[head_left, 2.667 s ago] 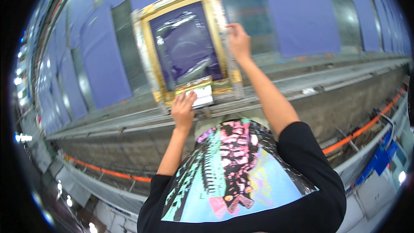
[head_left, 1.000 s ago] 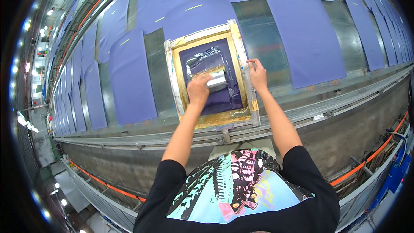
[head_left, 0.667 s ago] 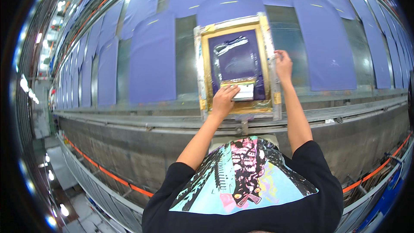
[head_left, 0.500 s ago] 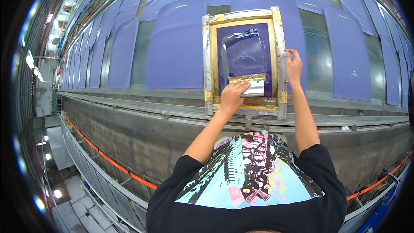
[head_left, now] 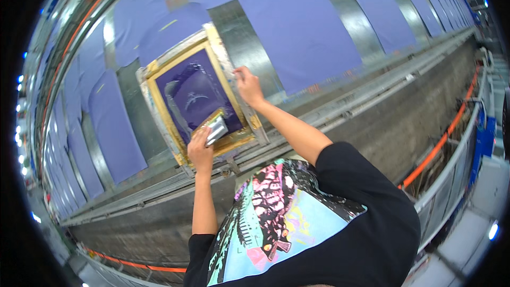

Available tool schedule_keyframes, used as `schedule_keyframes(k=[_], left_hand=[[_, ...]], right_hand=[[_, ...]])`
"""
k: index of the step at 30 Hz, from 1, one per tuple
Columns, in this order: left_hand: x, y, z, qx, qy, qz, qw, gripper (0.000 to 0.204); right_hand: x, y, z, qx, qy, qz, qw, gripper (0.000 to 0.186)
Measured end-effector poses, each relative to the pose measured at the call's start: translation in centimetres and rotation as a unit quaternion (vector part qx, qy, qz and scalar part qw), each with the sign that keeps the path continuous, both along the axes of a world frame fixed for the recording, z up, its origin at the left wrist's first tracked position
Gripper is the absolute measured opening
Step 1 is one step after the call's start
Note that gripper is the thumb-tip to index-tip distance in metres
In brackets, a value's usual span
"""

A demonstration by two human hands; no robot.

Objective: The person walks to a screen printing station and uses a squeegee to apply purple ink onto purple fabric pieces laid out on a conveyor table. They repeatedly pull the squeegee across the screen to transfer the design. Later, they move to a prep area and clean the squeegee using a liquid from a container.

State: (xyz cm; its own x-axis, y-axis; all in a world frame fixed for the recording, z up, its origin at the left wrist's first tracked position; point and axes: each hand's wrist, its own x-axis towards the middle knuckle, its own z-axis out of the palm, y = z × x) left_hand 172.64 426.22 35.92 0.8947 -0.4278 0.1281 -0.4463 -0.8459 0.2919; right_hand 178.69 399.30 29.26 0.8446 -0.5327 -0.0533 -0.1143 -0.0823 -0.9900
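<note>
My left hand (head_left: 200, 150) is closed on a metal squeegee (head_left: 217, 128) with a yellowish blade, held near the bottom of a printing screen. The screen's worn frame (head_left: 174, 49) has yellow-taped inner borders around a dark purple field (head_left: 192, 89), where glossy ink streaks and a faint pale arched design show. My right hand (head_left: 249, 86) grips the right bar of the frame with curled fingers. The frame lies on a long metal printing table over light purple fabric, part of which shows above it.
Rows of purple fabric panels (head_left: 295, 32) lie along the metal table (head_left: 353, 18) on both sides of the screen. A metal rail (head_left: 372, 95) runs along the near edge. Beyond it are a grey trough wall (head_left: 404, 117) and an orange pipe (head_left: 435, 149).
The squeegee in my left hand moved from mid-screen down to its lower edge. My right hand stays on the frame. The view has turned, so the screen now appears farther left and tilted.
</note>
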Motion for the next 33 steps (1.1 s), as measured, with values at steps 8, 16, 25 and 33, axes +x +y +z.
schedule_keyframes(k=[8, 16, 25, 33], left_hand=[[-4.4, 2.3, -1.5, 0.000, 0.000, -0.054, 0.999, 0.055], [10.7, -0.8, 0.3, 0.017, 0.072, 0.054, 0.996, 0.044], [10.6, -2.3, -1.4, 0.023, -0.040, 0.005, 0.999, 0.043], [10.7, -2.7, 0.3, -0.087, -0.030, -0.005, 0.996, 0.039]], right_hand=[[0.7, -0.8, -2.1, -0.044, 0.061, -0.008, 0.997, 0.019], [0.7, -0.8, -1.5, -0.063, 0.075, -0.016, 0.995, 0.019], [0.4, -1.2, -1.7, -0.074, 0.061, -0.016, 0.995, 0.020], [-0.8, -1.6, -1.8, -0.047, 0.045, -0.039, 0.997, 0.034]])
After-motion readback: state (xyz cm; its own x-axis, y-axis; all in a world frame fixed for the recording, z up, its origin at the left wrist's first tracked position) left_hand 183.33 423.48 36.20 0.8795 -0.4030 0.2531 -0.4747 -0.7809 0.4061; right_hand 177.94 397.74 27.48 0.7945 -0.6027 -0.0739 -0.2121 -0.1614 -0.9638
